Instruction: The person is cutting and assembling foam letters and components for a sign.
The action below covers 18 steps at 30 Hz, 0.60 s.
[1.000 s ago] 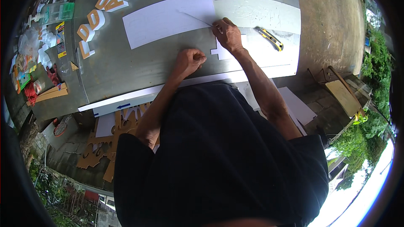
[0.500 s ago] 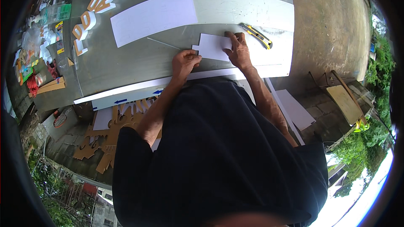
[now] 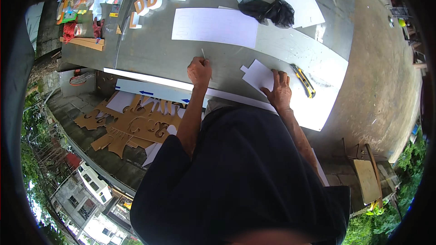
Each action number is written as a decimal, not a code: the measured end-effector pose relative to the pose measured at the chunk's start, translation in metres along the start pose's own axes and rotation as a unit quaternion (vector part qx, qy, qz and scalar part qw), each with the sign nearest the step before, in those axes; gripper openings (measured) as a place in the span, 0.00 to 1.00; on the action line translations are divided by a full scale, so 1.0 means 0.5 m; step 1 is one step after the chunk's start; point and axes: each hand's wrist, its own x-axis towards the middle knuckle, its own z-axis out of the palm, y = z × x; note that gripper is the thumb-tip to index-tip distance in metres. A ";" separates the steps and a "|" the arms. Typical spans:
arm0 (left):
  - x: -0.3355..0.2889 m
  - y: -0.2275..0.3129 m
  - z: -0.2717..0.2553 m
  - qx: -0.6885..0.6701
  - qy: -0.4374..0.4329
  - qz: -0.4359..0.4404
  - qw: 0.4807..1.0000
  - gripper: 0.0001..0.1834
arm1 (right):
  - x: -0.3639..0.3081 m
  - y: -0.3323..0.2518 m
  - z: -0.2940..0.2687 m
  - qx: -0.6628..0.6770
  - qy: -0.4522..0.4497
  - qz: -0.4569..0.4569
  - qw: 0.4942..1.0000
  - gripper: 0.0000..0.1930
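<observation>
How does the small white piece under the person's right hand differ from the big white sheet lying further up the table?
The small white cut-out has a notched, irregular outline; the large white sheet is a plain rectangle. The cut-out is far smaller. The right hand presses on the cut-out, while the sheet lies untouched, beyond the left hand, which holds a thin stick-like tool. Both are white and lie flat on the grey table.

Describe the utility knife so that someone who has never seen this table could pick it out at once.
Start at the grey worktable and find the white sheet at its near right corner. The utility knife lies on that sheet, just right of the right hand, which presses a small white cutout. It is the only slim yellow-and-black thing there.
</observation>
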 end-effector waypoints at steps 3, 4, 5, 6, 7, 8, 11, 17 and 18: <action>0.023 0.006 0.005 0.017 -0.030 0.043 0.998 0.07 | 0.013 -0.007 -0.002 -0.013 -0.010 0.034 0.999 0.45; 0.019 0.002 0.002 0.029 -0.060 0.036 0.997 0.06 | 0.012 -0.010 0.000 0.002 -0.038 0.067 0.997 0.44; 0.021 -0.001 0.001 0.078 -0.075 0.068 0.992 0.06 | 0.017 -0.012 0.004 0.017 -0.064 0.102 0.993 0.43; 0.025 0.000 0.004 0.092 -0.072 0.102 0.988 0.06 | 0.020 -0.011 0.005 0.036 -0.069 0.110 0.991 0.42; 0.020 -0.003 0.004 0.110 -0.076 0.129 0.983 0.06 | 0.026 -0.009 0.006 0.034 -0.081 0.130 0.988 0.38; 0.012 -0.006 0.002 0.109 -0.090 0.129 0.982 0.06 | 0.024 -0.006 0.005 0.035 -0.074 0.127 0.988 0.34; 0.016 -0.003 0.003 0.159 -0.083 0.205 0.962 0.08 | 0.044 0.012 -0.007 0.088 -0.066 0.152 0.982 0.23; 0.049 0.046 -0.015 -0.003 -0.022 0.294 0.956 0.11 | 0.063 0.049 -0.062 0.293 -0.024 0.206 0.933 0.14; 0.057 0.066 -0.017 -0.038 -0.034 0.292 0.955 0.12 | 0.071 0.055 -0.072 0.315 -0.008 0.244 0.917 0.15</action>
